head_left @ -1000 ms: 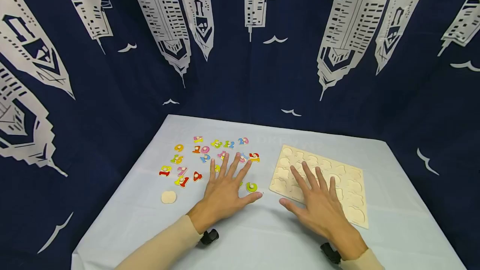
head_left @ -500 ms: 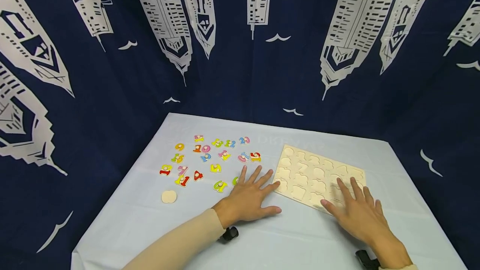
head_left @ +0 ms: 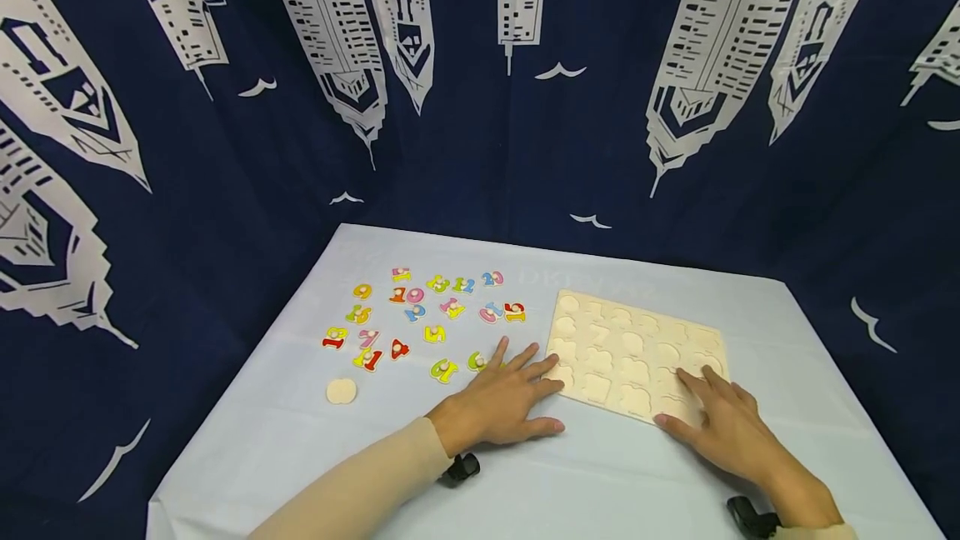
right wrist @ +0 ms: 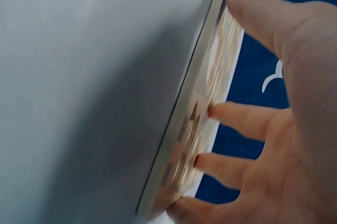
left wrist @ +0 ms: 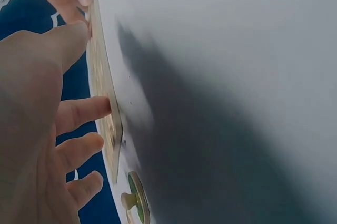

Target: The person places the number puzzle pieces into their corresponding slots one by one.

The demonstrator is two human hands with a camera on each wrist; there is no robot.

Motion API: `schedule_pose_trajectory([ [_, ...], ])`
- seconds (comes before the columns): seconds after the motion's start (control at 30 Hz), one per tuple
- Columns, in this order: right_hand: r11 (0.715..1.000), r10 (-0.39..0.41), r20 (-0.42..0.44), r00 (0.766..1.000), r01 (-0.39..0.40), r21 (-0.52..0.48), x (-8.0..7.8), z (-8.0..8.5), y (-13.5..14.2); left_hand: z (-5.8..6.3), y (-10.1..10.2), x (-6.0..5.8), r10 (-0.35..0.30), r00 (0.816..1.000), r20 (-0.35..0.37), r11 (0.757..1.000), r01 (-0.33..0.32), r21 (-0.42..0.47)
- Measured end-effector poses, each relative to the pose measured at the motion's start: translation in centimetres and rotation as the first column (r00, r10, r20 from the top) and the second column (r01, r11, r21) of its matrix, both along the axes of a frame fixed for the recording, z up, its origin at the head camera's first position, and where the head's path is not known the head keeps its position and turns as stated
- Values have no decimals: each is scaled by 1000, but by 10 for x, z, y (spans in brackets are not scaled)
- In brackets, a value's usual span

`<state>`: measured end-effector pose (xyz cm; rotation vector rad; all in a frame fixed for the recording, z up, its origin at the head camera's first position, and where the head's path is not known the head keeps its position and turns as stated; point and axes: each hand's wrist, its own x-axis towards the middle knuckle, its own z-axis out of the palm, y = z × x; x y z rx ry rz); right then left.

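A pale wooden puzzle board (head_left: 632, 345) with several number-shaped recesses lies on the table, right of centre. My left hand (head_left: 498, 402) has its fingers spread, and the fingertips touch the board's left edge. In the left wrist view a knobbed green piece (left wrist: 138, 198) stands near those fingers. Over the board's front right corner, my right hand (head_left: 733, 436) rests its fingertips on the surface, with the thumb at the front edge. The right wrist view shows the right fingers (right wrist: 231, 168) lightly bent on the recessed face (right wrist: 215, 68). Neither hand grips anything.
Several colourful knobbed number pieces, such as a red 4 (head_left: 399, 349) and a yellow 5 (head_left: 434, 333), lie scattered left of the board. A plain round wooden piece (head_left: 341, 391) sits nearer the front. White cloth (head_left: 585, 482) covers the table, before a navy printed curtain (head_left: 465, 157).
Both hands have moved right from above the pieces and the board's middle to the board's sides. The board has shifted slightly left in the last half second.
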<state>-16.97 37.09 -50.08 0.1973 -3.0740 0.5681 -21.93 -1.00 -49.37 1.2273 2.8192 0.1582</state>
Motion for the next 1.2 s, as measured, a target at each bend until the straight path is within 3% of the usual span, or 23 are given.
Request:
schedule_pose_trajectory([
  [0.3,998,66,-1,998,-66,-5,-13,-2,-10,2,-17,6,-28,999,-27,1000,28,1],
  [0.67,994,101,3,995,-101,30,-29,4,-19,1,-44,4,-19,999,-26,999,19,33],
  [0.87,995,97,15,995,-97,31,-31,7,-20,3,-79,2,54,999,3,990,-54,129],
  [1.03,996,83,29,996,-84,23,-30,8,-20,5,-109,-3,120,992,25,966,-122,227],
  [1.2,996,82,27,996,-83,27,-30,7,-21,8,-138,-22,236,972,16,923,-229,310],
])
